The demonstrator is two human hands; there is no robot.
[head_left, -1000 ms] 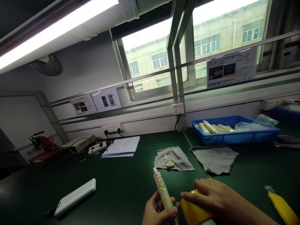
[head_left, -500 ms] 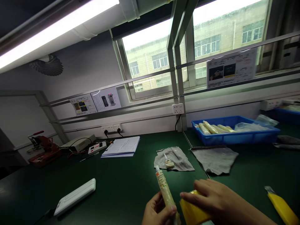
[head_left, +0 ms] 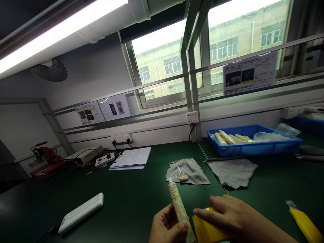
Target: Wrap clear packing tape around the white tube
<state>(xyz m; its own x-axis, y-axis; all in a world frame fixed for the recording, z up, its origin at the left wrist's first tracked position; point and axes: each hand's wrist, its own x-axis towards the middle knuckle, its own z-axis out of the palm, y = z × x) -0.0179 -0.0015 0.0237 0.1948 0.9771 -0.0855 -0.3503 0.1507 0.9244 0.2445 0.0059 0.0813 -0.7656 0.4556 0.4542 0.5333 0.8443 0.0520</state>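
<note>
My left hand (head_left: 168, 224) is closed around the lower part of a pale yellow glue-like tube (head_left: 177, 199), which has printed text and a white cap pointing away from me. Just right of it, my right hand (head_left: 231, 216) grips a flat yellow piece (head_left: 210, 229), thumb and fingers over its top edge; its exact kind cannot be made out. The two held things are close together at the bottom of the head view. Beyond the tube's tip, a small cream-coloured piece with a white nozzle (head_left: 182, 175) rests on a grey cloth (head_left: 196, 170).
A second grey cloth (head_left: 234, 172) lies to the right, before a blue tray (head_left: 265, 148) of similar tubes and plastic bags. A yellow utility knife (head_left: 305, 222) is at far right. On the left are a white power bank-like box (head_left: 82, 212), papers (head_left: 131, 158) and a red hand press (head_left: 49, 158).
My left hand has shifted slightly left with the tube, whose cap has risen a little. My right hand and the yellow piece have barely moved.
</note>
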